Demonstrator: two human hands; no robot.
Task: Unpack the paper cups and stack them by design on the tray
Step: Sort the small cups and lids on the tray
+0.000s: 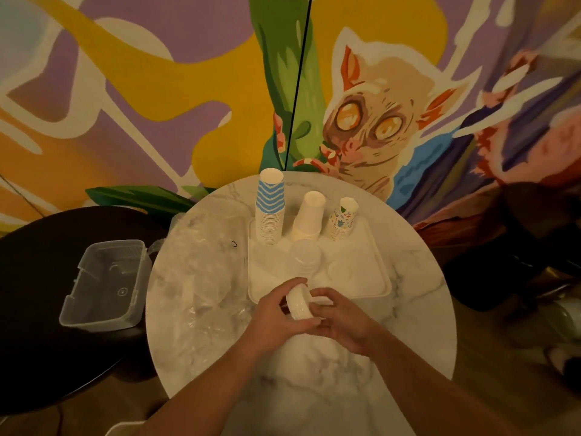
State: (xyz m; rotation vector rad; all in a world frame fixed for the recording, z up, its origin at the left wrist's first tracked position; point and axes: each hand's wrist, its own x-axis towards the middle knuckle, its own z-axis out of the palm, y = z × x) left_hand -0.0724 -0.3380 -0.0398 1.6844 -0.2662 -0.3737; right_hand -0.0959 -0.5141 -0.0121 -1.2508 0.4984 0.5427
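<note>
Three stacks stand sorted on the tray (382,280), while we note left hand (273,313) and right hand (338,316) fingers curled round white cups (298,305) above the surface (418,309), unplaced.

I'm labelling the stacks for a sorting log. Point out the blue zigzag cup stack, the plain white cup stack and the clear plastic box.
blue zigzag cup stack (271,196), head view, on the striped top cup.
plain white cup stack (309,215), head view, on the top cup's side.
clear plastic box (103,284), head view, on its floor.
</note>
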